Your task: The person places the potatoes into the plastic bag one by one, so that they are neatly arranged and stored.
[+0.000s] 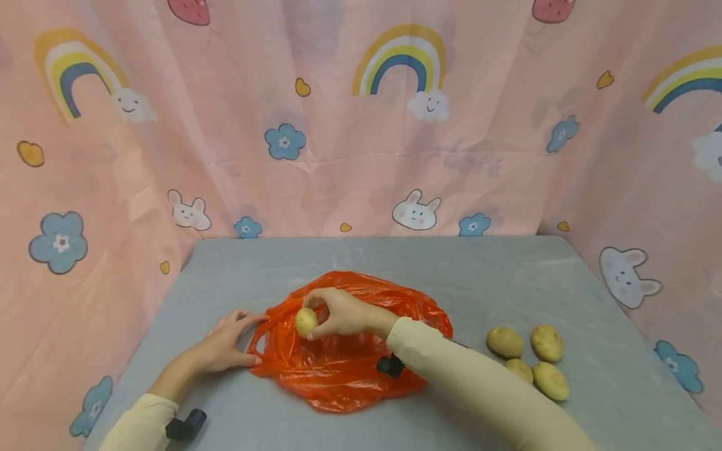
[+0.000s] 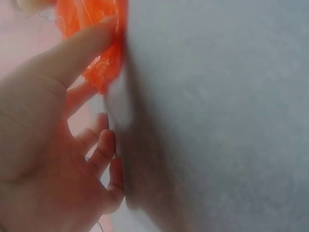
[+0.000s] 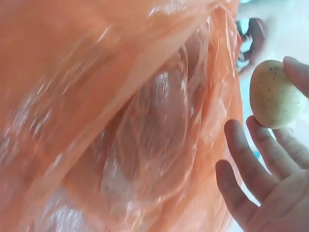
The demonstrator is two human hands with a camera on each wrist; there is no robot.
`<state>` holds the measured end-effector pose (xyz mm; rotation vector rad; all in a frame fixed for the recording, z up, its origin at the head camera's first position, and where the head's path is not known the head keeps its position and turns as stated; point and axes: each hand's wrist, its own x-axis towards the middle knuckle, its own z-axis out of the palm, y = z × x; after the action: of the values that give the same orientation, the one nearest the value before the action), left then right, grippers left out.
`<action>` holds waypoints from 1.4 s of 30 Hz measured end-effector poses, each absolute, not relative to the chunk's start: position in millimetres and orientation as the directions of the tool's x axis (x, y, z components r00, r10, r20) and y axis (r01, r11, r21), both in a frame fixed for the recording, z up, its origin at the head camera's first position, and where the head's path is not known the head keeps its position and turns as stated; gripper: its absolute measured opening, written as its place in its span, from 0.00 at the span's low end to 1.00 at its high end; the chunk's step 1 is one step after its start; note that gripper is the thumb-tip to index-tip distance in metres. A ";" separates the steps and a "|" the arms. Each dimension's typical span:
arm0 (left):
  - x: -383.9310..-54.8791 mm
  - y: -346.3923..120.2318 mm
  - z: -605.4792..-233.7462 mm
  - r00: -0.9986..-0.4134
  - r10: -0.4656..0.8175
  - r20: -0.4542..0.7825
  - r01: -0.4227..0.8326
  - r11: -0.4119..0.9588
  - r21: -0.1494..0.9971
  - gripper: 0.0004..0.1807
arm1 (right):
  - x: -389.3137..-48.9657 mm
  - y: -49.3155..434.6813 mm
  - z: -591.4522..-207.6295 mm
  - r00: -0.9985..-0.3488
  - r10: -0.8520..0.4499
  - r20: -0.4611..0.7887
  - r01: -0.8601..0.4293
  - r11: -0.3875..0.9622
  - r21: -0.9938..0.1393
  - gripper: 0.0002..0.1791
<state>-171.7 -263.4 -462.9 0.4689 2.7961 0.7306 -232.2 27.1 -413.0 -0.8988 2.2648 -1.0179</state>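
My right hand (image 1: 344,313) pinches a small yellow potato (image 1: 306,322) between thumb and fingers, above the left part of a red plastic bag (image 1: 338,382). In the right wrist view the potato (image 3: 275,94) shows between the thumb and fingertips, beside the bag's crumpled film (image 3: 159,111). At the bag's left end, my left hand (image 1: 225,344) touches its edge with thumb and index finger spread apart. The left wrist view has the thumb lying across the bag's edge (image 2: 104,67), the index fingertip hidden behind the film, and the other fingers loosely bent.
Several potatoes (image 1: 547,342) lie in a group on the grey table (image 1: 451,419), right of the bag and beyond the right forearm. A pink printed curtain (image 1: 338,181) hangs behind the table and along both sides.
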 end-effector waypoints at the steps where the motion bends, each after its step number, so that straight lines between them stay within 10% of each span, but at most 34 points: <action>1: -172.0 -264.0 -463.4 -0.927 0.355 -0.122 0.251 0.827 0.502 0.43 | -231.0 23.0 -413.2 -0.665 -0.727 -0.172 -0.359 0.513 -0.780 0.25; 18: -172.9 -266.0 -461.9 -0.925 0.362 -0.111 0.257 0.815 0.519 0.42 | -216.8 -21.5 -415.7 -0.790 -0.562 -0.246 -0.350 0.742 -0.571 0.27; 42: -173.0 -263.8 -461.2 -0.927 0.349 -0.136 0.233 0.821 0.521 0.42 | -211.6 -18.6 -424.8 -0.769 -0.572 -0.286 -0.372 0.764 -0.526 0.29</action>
<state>-173.0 -263.8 -461.2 0.4506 2.7798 0.7520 -211.6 -18.6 -424.8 -0.7149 2.5242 -0.6244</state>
